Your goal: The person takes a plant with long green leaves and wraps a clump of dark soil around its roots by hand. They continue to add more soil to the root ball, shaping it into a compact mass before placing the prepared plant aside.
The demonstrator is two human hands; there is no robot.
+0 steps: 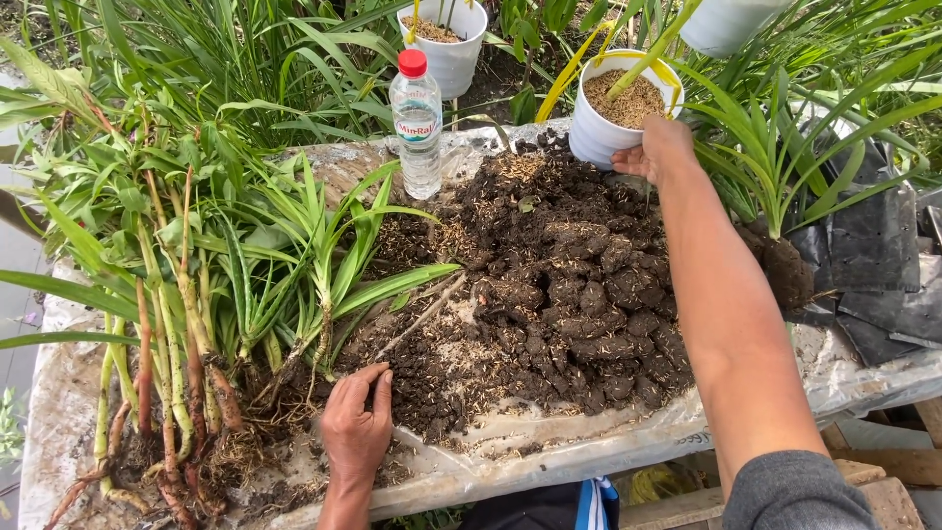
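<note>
My right hand (659, 147) reaches far across the table and grips the near side of a white pot (595, 130) filled with tan husks and one yellow-green shoot. My left hand (357, 422) rests palm down, fingers together, on the soil near the front edge, right beside the roots of several uprooted green plants (235, 285). A heap of dark clumpy soil (569, 294) mixed with husks covers the middle of the plastic-covered table (549, 456) between both arms.
A clear water bottle with a red cap (417, 123) stands at the back. Another white pot (447, 39) sits behind it. A plant with a root ball (780, 265) and black plastic bags (873, 275) lie at the right. Green foliage surrounds the table.
</note>
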